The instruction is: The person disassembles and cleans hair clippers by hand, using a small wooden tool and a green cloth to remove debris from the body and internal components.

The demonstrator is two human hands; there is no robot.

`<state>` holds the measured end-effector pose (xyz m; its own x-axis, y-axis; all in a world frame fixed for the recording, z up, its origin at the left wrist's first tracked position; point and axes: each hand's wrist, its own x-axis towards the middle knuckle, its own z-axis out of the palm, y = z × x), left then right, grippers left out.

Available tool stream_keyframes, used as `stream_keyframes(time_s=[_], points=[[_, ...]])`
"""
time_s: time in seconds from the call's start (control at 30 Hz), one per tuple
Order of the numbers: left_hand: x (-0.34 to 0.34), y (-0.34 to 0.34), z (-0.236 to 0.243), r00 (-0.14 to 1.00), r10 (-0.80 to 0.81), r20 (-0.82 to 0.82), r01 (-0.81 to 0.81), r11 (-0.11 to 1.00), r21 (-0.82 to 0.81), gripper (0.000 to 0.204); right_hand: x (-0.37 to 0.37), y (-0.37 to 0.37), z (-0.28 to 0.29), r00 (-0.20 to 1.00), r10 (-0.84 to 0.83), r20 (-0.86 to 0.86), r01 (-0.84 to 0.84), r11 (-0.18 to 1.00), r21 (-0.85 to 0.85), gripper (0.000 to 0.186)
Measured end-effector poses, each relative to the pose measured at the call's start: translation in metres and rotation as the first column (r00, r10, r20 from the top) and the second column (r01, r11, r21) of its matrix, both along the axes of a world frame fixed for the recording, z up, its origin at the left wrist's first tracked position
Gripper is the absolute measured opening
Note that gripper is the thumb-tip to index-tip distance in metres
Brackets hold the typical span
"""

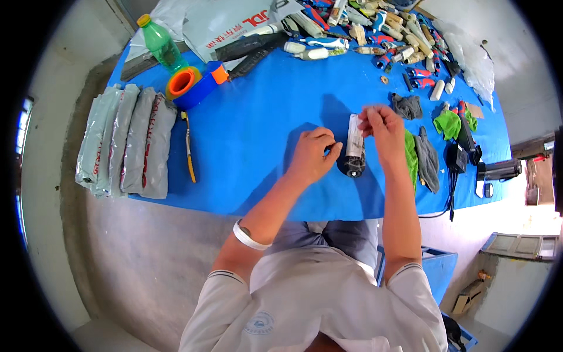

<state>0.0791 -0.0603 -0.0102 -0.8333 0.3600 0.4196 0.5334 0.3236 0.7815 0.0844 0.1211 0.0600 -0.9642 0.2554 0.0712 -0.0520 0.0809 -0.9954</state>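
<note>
Between my hands a black cylindrical bundle (355, 162) lies on the blue table, with a white printed label (355, 134) along its far part. My left hand (315, 154) is just left of it and apart from it. Its fingers are curled, thumb tip close to the index finger; anything in that pinch is too small to tell. Beside the label's upper right edge, my right hand (382, 129) is closed in a pinch. Whether its fingertips grip the label's edge or something else is hidden.
Grey plastic mailer packs (130, 141) stand in a row at left, near a toothbrush (188, 146), tape dispenser (202, 88) and green bottle (162, 44). Small tools and handles (399, 35) pile up at the back right. Cloths (429, 159) and a black adapter (456, 157) lie right.
</note>
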Motion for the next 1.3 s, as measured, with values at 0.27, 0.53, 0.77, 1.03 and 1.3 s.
stream_keyframes(time_s=[0.27, 0.53, 0.77, 1.03, 1.3], points=[[0.001, -0.002, 0.007, 0.998, -0.046, 0.052, 0.048, 0.998, -0.041, 0.014, 0.001, 0.033, -0.001, 0.981, -0.193, -0.029, 0.191, 0.979, -0.074, 0.019], [0.001, -0.003, 0.011, 0.998, -0.038, 0.051, 0.043, 0.993, -0.108, 0.014, 0.034, 0.039, -0.027, 0.967, -0.240, 0.086, 0.245, 0.968, -0.060, 0.017], [0.005, 0.010, -0.007, 0.995, 0.024, 0.093, -0.039, 0.986, 0.163, 0.012, 0.035, -0.059, 0.022, 0.996, 0.071, -0.048, -0.055, 0.959, 0.279, 0.017], [-0.002, 0.004, -0.010, 0.991, -0.005, -0.133, 0.011, 0.999, 0.045, 0.014, 0.001, -0.214, 0.022, 0.687, 0.703, 0.186, -0.543, 0.326, 0.774, 0.025], [0.000, 0.006, -0.008, 0.991, 0.021, -0.129, -0.016, 0.999, 0.034, 0.014, -0.034, -0.305, 0.012, 0.714, 0.632, 0.302, -0.580, 0.291, 0.761, 0.024]])
